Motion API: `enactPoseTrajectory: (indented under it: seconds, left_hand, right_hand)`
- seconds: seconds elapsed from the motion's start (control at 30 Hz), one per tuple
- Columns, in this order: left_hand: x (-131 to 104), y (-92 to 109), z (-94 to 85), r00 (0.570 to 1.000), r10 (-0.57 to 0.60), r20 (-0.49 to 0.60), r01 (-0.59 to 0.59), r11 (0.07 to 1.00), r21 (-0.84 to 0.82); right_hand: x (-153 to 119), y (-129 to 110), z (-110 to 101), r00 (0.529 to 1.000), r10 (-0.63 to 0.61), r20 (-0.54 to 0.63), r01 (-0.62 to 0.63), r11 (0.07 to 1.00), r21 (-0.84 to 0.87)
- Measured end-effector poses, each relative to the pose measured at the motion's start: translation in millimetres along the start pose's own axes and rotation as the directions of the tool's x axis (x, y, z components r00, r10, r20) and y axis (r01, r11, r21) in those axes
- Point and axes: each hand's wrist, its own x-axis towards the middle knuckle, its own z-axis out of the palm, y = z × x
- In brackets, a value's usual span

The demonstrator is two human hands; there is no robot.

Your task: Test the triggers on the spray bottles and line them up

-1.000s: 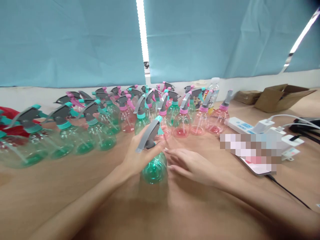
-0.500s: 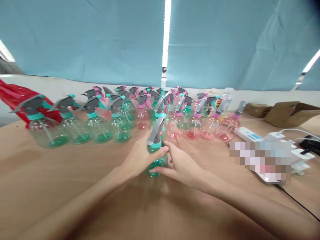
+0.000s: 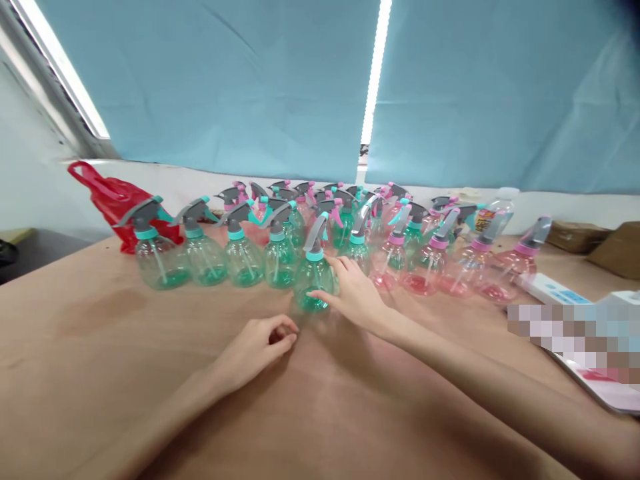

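My right hand (image 3: 357,293) grips a green spray bottle (image 3: 313,287) from its right side, thumb across the front and fingers behind. The bottle stands upright on the table, with a turquoise collar and a grey trigger head. Closer to me, my left hand (image 3: 263,347) rests low over the table, its fingers loosely curled with a gap to the thumb and nothing in them. Just beyond is a row of clear spray bottles: green-tinted ones (image 3: 245,263) to the left, pink-tinted ones (image 3: 425,270) to the right. More bottles with pink and turquoise nozzles crowd behind them.
A red plastic bag (image 3: 120,200) lies at the back left. On the right are a white power strip (image 3: 555,290), a blurred-out flat device (image 3: 595,380) and a brown cardboard box (image 3: 620,250). A clear labelled bottle (image 3: 505,203) stands behind the pink row.
Both hands were around the green spray bottle. My left hand has let go and drawn back toward me. The bottle now stands nearer the row, and the view has turned left.
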Motion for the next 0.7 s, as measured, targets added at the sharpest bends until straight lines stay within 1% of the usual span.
enactPoseTrajectory:
  seconds: [0.13,0.37,0.5,0.6,0.67,0.7]
  left_hand:
    - [5,5,2.6,0.999,0.044,0.022,-0.045,0.999,0.02]
    - [16,9,11.6,0.993,0.109,0.051,-0.111,0.993,0.028]
    - [20,9,14.8,0.99,0.131,0.056,-0.133,0.991,0.029]
    - [22,10,16.1,0.987,0.146,0.065,-0.148,0.989,0.028]
    - [24,14,17.3,0.984,0.161,0.074,-0.163,0.986,0.022]
    - [25,16,18.4,0.982,0.17,0.078,-0.172,0.985,0.018]
  right_hand:
    - [9,-3,9,0.999,0.034,-0.036,-0.037,0.996,-0.078]
    - [21,-4,10,0.99,0.144,-0.015,-0.144,0.966,-0.216]
    - [25,-4,12,0.984,0.178,-0.022,-0.178,0.955,-0.236]
    - [17,-7,12,0.989,0.144,-0.044,-0.15,0.965,-0.216]
    - [3,-9,9,0.996,0.083,-0.044,-0.09,0.978,-0.19]
    - [-5,-9,6,0.998,0.051,-0.025,-0.054,0.986,-0.16]
